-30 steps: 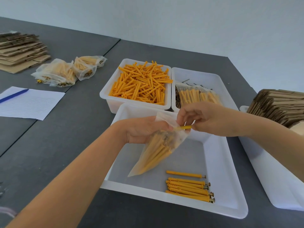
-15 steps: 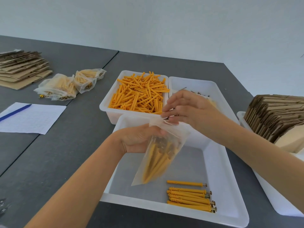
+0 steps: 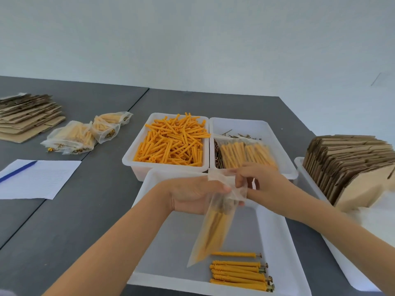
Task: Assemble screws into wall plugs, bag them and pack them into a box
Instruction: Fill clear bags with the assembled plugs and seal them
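Now gripping bag (image 3: 213,227) in left hand (image 3: 192,194), hanging long-axis down; right hand (image 3: 259,181) pinching its mouth, nearer.

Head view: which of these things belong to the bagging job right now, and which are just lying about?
In the job:
left hand and right hand, gripping the bag
assembled plugs in the near tray
loose plugs
screws
folded boxes

Lying about:
paper
pen
filled bags
flat cardboard
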